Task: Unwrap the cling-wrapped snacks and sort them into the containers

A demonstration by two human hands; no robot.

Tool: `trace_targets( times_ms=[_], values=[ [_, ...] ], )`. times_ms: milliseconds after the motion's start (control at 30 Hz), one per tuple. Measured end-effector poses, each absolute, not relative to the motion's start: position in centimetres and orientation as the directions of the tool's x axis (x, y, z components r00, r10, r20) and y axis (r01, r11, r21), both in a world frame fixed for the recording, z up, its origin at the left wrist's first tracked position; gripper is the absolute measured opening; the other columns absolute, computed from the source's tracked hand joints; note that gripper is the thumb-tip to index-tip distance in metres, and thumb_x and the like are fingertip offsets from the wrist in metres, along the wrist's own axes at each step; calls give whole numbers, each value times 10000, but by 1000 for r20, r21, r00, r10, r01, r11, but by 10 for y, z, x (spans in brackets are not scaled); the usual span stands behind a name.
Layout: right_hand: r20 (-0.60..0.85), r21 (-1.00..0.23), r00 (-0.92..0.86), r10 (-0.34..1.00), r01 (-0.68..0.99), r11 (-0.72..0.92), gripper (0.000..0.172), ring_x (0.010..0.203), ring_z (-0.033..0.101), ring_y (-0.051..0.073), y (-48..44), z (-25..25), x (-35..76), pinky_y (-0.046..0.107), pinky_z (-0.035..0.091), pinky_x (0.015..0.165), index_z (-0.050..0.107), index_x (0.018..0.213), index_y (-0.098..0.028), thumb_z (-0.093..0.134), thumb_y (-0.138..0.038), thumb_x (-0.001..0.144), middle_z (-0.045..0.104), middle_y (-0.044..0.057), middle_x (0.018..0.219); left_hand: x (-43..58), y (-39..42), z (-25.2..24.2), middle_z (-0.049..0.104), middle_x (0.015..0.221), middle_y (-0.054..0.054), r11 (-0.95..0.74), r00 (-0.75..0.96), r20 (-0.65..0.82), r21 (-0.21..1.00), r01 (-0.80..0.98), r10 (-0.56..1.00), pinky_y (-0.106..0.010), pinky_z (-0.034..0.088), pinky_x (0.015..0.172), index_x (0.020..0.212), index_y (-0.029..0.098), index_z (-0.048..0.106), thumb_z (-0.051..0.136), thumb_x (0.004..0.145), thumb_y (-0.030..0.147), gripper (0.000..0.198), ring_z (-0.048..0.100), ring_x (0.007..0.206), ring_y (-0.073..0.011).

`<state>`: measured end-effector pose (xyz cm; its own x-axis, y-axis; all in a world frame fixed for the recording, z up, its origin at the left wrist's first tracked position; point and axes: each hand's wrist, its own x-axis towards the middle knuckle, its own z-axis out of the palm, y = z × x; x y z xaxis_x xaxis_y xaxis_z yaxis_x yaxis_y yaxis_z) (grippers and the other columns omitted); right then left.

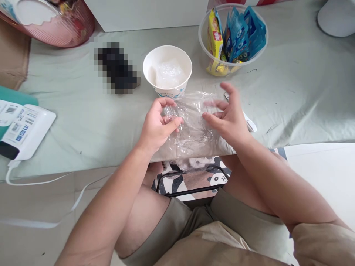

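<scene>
1. The left hand (159, 125) pinches the plastic film (191, 127) between thumb and fingers.
2. The plastic film, at the tabletop's (108, 133) edge before the bowl (148, 72), looks light, limp, slippery; edges seem the best hold.
3. The right hand (231, 118) spreads its fingers; contact is unclear.

The green-clothed table (310, 85) bears a white paper bowl (166, 54); a clear plastic tub (204, 37); a pink basket (69, 35).

Soft light, glints on plastic (191, 135)
</scene>
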<state>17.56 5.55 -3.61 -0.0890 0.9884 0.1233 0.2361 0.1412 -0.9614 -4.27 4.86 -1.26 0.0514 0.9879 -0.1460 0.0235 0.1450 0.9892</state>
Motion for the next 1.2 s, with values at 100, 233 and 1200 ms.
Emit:
trace_targets(
  times_ms=[100, 233, 1200],
  values=[
    [78, -982, -77, 994, 165, 90, 438, 553, 564, 113, 58, -39, 177, 278, 483, 505, 466, 1279, -315, 699, -331, 909, 586, -40, 806, -45, 49, -12, 597, 1291, -54, 193, 32, -192, 980, -50, 981, -215, 487, 550, 1242, 339, 443, 831, 749, 346, 628, 663, 698, -92],
    [171, -981, 91, 981, 108, 161, 362, 616, 610, 120, 66, -45, 185, 302, 518, 561, 429, 1283, -362, 613, -431, 978, 598, -15, 920, -48, 47, -10, 634, 1214, -53, 341, 230, -300, 925, -165, 926, -240, 561, 642, 1311, 352, 350, 880, 706, 440, 808, 716, 800, -137],
    [219, -976, 378, 900, 105, 193, 255, 566, 463, 121, 84, -34, 209, 292, 380, 488, 420, 1102, -335, 603, -377, 930, 557, 3, 910, -44, 28, 3, 471, 1459, -126, 74, 496, -245, 938, 340, 833, -359, 640, 876, 701, 188, 737, 815, 734, 379, 209, 569, 1297, -316]
  ],
)
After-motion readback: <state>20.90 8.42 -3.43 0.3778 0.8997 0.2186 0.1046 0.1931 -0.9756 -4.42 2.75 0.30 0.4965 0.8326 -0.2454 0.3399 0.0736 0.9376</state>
